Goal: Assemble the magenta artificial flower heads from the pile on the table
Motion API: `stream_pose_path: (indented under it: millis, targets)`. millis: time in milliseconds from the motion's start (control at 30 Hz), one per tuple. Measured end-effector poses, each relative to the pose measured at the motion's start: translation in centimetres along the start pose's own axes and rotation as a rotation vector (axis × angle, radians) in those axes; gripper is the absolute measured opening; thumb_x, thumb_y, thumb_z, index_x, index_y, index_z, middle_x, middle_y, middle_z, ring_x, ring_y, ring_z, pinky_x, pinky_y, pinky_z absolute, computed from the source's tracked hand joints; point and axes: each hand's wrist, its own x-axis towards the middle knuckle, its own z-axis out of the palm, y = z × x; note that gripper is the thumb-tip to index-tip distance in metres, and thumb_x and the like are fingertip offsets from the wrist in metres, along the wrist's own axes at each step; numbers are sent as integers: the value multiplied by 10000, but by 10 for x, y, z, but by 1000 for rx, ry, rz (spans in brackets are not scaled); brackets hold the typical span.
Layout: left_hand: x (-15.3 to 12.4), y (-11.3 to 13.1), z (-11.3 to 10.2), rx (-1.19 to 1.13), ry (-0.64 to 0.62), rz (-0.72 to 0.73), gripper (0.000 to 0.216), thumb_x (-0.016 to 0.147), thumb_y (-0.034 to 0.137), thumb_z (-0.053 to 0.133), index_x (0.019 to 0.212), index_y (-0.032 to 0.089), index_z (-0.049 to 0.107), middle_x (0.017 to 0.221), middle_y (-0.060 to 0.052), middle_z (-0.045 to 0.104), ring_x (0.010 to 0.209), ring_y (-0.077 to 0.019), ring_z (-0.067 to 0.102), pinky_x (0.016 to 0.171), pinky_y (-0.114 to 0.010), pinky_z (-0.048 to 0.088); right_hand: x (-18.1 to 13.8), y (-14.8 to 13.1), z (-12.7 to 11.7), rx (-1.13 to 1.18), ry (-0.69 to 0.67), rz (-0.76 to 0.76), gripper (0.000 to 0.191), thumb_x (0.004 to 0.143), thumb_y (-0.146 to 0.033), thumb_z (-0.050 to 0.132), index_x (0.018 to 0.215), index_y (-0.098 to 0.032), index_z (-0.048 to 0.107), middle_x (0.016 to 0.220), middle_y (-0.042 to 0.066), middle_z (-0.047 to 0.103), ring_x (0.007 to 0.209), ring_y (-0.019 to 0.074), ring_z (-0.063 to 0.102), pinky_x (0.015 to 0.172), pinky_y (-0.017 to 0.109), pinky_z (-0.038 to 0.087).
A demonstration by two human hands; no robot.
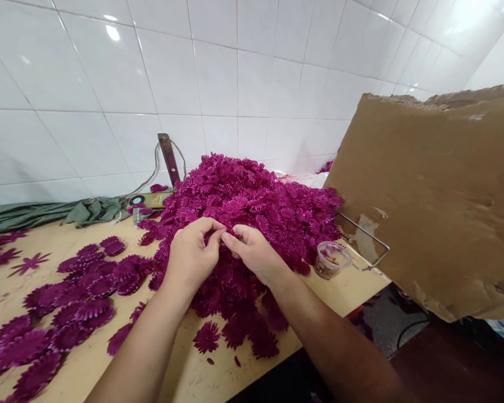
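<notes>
My left hand and my right hand meet fingertip to fingertip above a big heap of magenta artificial flower petals. Both are closed in a pinch, thumbs against forefingers. Whatever lies between the fingertips is too small and too covered to name. The petal pieces are round with toothed rims, and the heap spreads behind and below both hands. One loose flower piece lies at the heap's front, with two petal scraps beside it.
Stacked petal discs cover the table's left side. A clear plastic cup with small bits stands right of the heap, near a bent metal wire. A large cardboard sheet leans at right. Green cloth lies along the tiled wall.
</notes>
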Motion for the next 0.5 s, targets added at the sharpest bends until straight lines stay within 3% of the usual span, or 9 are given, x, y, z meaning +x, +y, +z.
stream_pose_path:
  millis: [100, 200, 367, 433, 500]
  targets:
    - [1, 3, 9, 110, 106, 7, 136, 742, 260, 447, 665, 214, 549, 675, -12, 611, 668, -182, 559, 659, -306, 401, -2, -3, 6, -98, 112, -92, 325, 695, -382, 545, 544, -191, 330, 544, -67, 285, 511, 60, 254, 470, 229, 206]
    - [12, 0, 9, 115, 232, -43, 106, 736, 251, 453, 662, 215, 520, 695, -16, 591, 703, -187, 555, 684, -307, 405, -7, -8, 11, -123, 140, -114, 293, 715, -352, 522, 549, -194, 338, 535, -64, 299, 508, 64, 262, 473, 234, 215]
    - [38, -23, -27, 89, 416, -393, 99, 728, 269, 486, 647, 213, 482, 594, 13, 492, 644, -177, 517, 664, -317, 410, -23, -15, 4, -54, 35, -97, 263, 723, -347, 517, 570, -189, 374, 555, -54, 327, 523, 67, 291, 504, 233, 257]
    - [39, -29, -39, 61, 350, -404, 121, 740, 309, 494, 678, 205, 507, 581, 27, 479, 636, -165, 521, 649, -308, 408, -23, -16, -2, 24, 4, -45, 242, 718, -359, 513, 590, -186, 401, 559, -55, 342, 520, 67, 299, 508, 232, 266]
    - [32, -28, -40, -59, 174, -347, 184, 723, 372, 528, 731, 190, 551, 628, 19, 542, 650, -162, 545, 641, -305, 421, -20, -16, -5, 58, 2, 0, 223, 706, -354, 515, 598, -183, 421, 554, -58, 357, 511, 64, 300, 502, 229, 262]
